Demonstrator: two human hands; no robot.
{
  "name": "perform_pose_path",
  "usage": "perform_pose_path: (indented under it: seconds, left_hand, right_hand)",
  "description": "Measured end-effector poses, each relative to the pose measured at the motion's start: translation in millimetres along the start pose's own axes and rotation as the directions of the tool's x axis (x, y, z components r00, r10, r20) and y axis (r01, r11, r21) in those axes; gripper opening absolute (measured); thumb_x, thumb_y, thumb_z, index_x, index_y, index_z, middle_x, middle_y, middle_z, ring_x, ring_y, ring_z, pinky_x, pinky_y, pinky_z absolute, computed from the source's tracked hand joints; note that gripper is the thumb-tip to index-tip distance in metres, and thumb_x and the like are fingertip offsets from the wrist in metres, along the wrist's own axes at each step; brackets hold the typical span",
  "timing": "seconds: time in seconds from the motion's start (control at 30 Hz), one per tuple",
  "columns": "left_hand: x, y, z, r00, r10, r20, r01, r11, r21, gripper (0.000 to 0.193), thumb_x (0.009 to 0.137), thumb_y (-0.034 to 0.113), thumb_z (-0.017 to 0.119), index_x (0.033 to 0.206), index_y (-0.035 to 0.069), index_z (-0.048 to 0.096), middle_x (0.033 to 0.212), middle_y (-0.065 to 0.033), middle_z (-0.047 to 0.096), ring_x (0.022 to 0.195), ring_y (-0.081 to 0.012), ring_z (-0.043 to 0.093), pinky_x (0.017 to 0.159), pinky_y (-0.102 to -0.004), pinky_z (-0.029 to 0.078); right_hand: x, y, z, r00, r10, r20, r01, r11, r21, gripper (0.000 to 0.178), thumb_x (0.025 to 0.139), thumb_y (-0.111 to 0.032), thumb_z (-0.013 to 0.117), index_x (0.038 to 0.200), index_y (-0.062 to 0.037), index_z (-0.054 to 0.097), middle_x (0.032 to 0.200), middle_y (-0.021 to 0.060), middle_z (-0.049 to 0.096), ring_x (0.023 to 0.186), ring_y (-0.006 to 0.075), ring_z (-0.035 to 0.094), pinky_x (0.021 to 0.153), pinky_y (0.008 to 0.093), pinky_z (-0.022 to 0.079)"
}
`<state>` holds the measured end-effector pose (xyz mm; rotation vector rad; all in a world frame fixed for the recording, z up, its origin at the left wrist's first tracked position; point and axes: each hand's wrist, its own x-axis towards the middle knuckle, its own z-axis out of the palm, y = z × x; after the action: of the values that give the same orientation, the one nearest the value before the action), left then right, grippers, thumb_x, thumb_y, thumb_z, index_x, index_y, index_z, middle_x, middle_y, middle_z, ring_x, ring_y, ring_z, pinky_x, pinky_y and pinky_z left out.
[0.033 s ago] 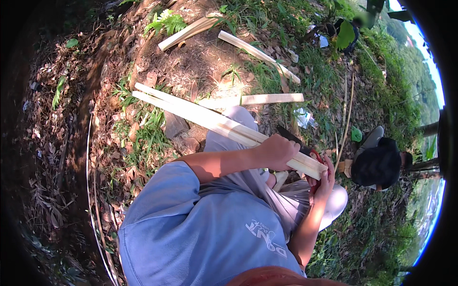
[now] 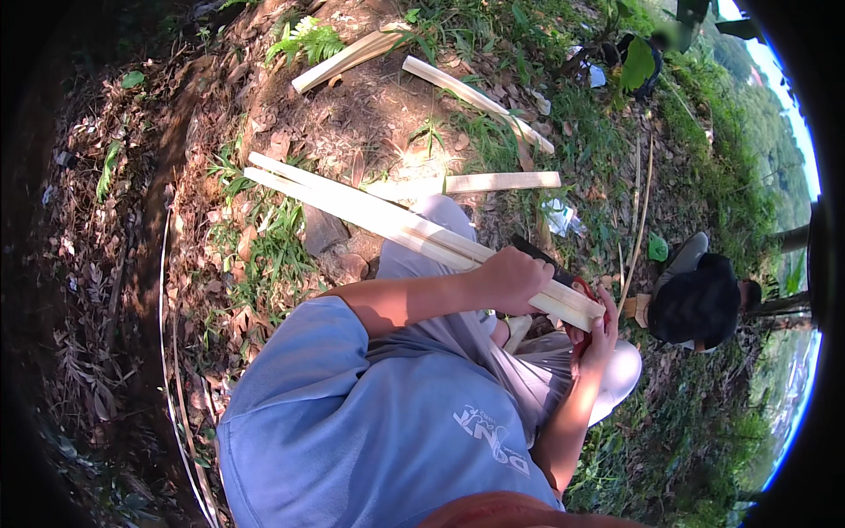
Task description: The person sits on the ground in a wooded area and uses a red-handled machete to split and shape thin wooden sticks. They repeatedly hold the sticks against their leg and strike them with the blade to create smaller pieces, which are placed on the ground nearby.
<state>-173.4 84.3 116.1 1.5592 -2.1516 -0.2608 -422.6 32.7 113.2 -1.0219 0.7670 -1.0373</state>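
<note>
Across my lap slants a bundle of long pale split-wood strips (image 2: 378,220), its far ends reaching up to the left over the ground. My left hand (image 2: 510,280) is closed around the bundle close to its near end. At that end is my right hand (image 2: 600,333), fingers curled by the strip tips and around a red-handled tool (image 2: 579,345). A dark, flat, blade-like part (image 2: 533,252) shows beyond the strips, seemingly of the same tool. The strips hide its middle, so its exact kind is unclear.
More pale strips lie on the leafy ground ahead: one bundle (image 2: 348,60), another (image 2: 480,101) and a strip (image 2: 502,182) past my knee. Another person in a dark cap (image 2: 700,299) is close on the right. Thin long canes (image 2: 641,220) stretch beside them. A stone (image 2: 324,231) sits left of my knee.
</note>
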Motion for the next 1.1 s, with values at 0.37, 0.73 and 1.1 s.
perform_pose_path:
  seconds: [0.37,0.73,1.1]
  left_hand:
    - [-1,5,-7,0.998,-0.035,0.061,0.035,0.999,0.011,0.047,0.075,0.038,0.083,0.097,0.001,0.064,0.083,-0.0126,0.070,0.072,-0.0336,0.074,0.062,-0.0466,0.058]
    - [-130,-71,-76,0.986,-0.041,-0.163,0.064,0.988,0.140,0.111,0.074,0.052,0.087,0.159,-0.001,0.040,0.156,-0.0203,0.049,0.147,-0.0352,0.047,0.122,-0.0490,0.038]
    - [-254,-231,-126,0.974,-0.219,-0.059,0.219,0.836,0.503,0.090,0.069,0.026,0.092,0.145,0.000,0.050,0.136,-0.0195,0.061,0.132,-0.0366,0.057,0.117,-0.0481,0.043]
  right_hand:
    - [-7,6,-1,0.995,0.062,-0.072,-0.056,0.996,0.073,0.035,0.090,0.006,0.072,0.121,-0.0020,0.058,0.095,0.0080,0.067,0.052,0.0091,0.049,0.048,0.0229,0.042]
    - [-10,-17,15,0.998,0.031,-0.046,-0.031,1.000,0.005,0.032,0.090,0.002,0.075,0.116,-0.0051,0.058,0.091,0.0051,0.065,0.054,0.0086,0.049,0.052,0.0237,0.043]
    - [-12,-20,19,0.998,0.002,-0.063,-0.003,1.000,-0.025,0.039,0.087,-0.005,0.081,0.119,-0.0035,0.059,0.089,0.0049,0.065,0.054,0.0081,0.048,0.054,0.0233,0.044]
